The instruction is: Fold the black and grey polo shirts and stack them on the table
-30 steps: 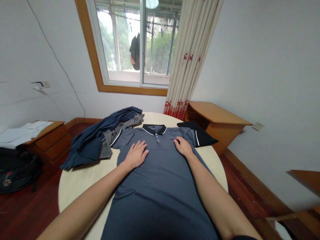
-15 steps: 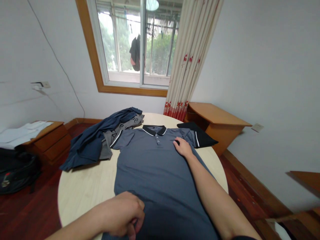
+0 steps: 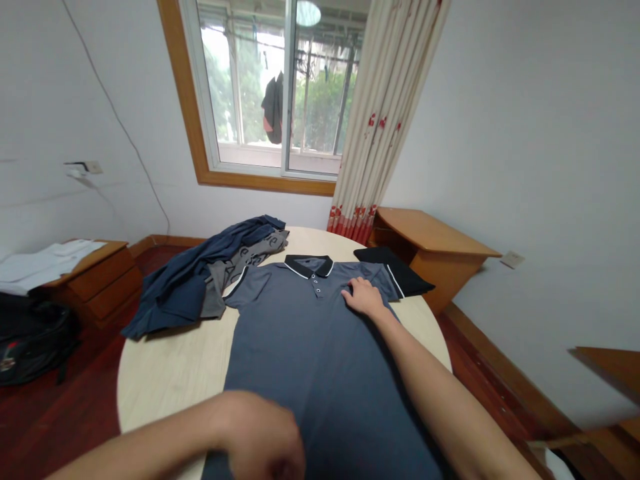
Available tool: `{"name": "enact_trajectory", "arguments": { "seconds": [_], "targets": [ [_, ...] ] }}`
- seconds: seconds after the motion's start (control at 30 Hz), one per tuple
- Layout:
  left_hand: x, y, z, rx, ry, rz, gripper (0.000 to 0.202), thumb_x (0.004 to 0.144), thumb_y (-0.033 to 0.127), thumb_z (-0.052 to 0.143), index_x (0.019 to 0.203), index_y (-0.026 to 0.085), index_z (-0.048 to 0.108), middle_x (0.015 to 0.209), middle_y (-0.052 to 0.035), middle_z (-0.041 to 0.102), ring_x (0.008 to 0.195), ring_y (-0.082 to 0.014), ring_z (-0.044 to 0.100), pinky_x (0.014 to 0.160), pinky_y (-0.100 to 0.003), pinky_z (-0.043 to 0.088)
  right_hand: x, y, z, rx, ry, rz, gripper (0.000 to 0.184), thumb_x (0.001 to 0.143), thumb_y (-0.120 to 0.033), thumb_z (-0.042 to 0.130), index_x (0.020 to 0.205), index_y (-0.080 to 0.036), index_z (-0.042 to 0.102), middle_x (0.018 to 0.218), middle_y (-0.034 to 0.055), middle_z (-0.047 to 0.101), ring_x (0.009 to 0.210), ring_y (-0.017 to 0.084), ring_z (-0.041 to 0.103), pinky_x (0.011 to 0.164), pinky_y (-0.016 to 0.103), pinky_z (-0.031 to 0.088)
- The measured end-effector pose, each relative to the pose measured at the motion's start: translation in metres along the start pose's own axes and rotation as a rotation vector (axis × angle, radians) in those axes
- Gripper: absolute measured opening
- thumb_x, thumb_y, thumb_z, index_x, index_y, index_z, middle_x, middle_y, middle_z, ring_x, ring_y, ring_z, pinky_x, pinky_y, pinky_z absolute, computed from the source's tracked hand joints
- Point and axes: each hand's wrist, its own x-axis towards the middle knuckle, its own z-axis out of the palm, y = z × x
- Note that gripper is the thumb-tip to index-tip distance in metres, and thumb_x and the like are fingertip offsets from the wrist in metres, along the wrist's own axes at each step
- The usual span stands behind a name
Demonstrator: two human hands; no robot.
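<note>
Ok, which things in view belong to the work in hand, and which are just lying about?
In hand:
- gray polo shirt, spread front up
- right hand, on its chest
- left hand, low over it, blurred

Lying about:
- navy garment
- gray patterned garment
- black cloth
- papers
- backpack

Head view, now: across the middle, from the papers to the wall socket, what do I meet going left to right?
Papers → navy garment → polo collar → right hand → desk → wall socket.
</note>
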Motion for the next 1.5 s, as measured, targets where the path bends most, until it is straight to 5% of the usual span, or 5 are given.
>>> {"name": "enact_trajectory", "arguments": {
  "seconds": [0.2, 0.53, 1.0, 1.27, 1.5],
  "targets": [
    [0.024, -0.073, -0.113, 0.218, 0.793, -0.359, 0.037, 0.095, 0.039, 0.048, 0.115, 0.016, 0.069, 0.119, -0.013, 0.069, 0.111, -0.0234, 0.062, 0.101, -0.034, 0.045, 0.026, -0.028, -0.013, 0.041, 0.004, -0.088, 0.037, 0.095, -0.033, 0.046, 0.123, -0.017, 0.063, 0.13, 0.014, 0.063, 0.121, 0.028, 0.057, 0.102, 0.039, 0.041],
    [0.018, -0.198, -0.147, 0.283, 0.866, -0.907, 0.071, 0.095, 0.064, 0.03, 0.153, 0.024, 0.036, 0.165, -0.0055, 0.019, 0.153, -0.0282, 0.011, 0.118, -0.054, 0.026, 0.071, -0.013, 0.037, 0.137, -0.1, 0.012, 0.068, 0.1, -0.056, 0.026, 0.155, -0.017, 0.032, 0.163, 0.0066, 0.024, 0.151, 0.023, 0.019, 0.122, 0.047, 0.014],
    [0.004, -0.201, -0.148, 0.324, 0.998, -1.228, 0.071, 0.095, 0.059, 0.03, 0.15, 0.016, 0.042, 0.162, -0.0144, 0.026, 0.15, -0.0377, 0.018, 0.117, -0.058, 0.02, 0.086, 0.009, 0.046, 0.138, 0.085, 0.244, 0.069, 0.098, -0.05, 0.033, 0.148, -0.005, 0.041, 0.156, 0.0225, 0.036, 0.146, 0.034, 0.03, 0.118, 0.052, 0.021],
    [-0.052, -0.17, -0.146, 0.54, 1.147, -1.184, 0.053, 0.093, 0.047, 0.042, 0.131, 0.015, 0.061, 0.147, -0.0189, 0.05, 0.135, -0.0376, 0.044, 0.114, -0.063, 0.018, 0.03, -0.04, 0.002, 0.153, 0.042, -0.059, 0.053, 0.099, -0.043, 0.04, 0.138, -0.011, 0.054, 0.152, 0.018, 0.045, 0.141, 0.03, 0.041, 0.115, 0.045, 0.031],
    [-0.09, -0.178, -0.118, 0.545, 1.218, -1.3, 0.048, 0.088, 0.046, 0.049, 0.121, 0.015, 0.067, 0.149, -0.0197, 0.047, 0.139, -0.037, 0.038, 0.116, -0.062, 0.018, -0.011, -0.049, 0.021, 0.227, 0.038, -0.194, 0.048, 0.099, -0.043, 0.043, 0.134, -0.014, 0.059, 0.148, 0.0136, 0.051, 0.139, 0.025, 0.044, 0.117, 0.04, 0.031]
  ]
}}
